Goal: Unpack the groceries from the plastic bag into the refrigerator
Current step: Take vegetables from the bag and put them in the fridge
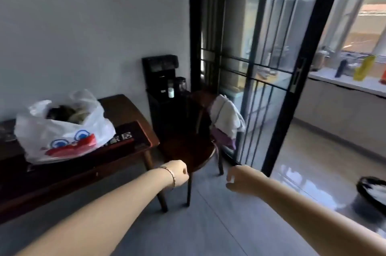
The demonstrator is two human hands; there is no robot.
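A white plastic bag [62, 130] with a red and blue cartoon face stands on the dark wooden table [129, 114] at the left. Its mouth gapes and dark green groceries [69, 115] show inside. My left hand [178, 173] is curled into a loose fist in front of the table's right end, well to the right of the bag, holding nothing. My right hand [240, 179] hangs over the floor with its fingers curled under and nothing in it. No refrigerator is in view.
A dark wooden chair [188, 149] stands just beyond my hands, with white and purple cloth [226, 122] over its back. A black water dispenser [165, 88] stands against the wall. A sliding glass door [271, 68] leads to a kitchen counter [338, 82]. A black bin [371, 191] sits at the right.
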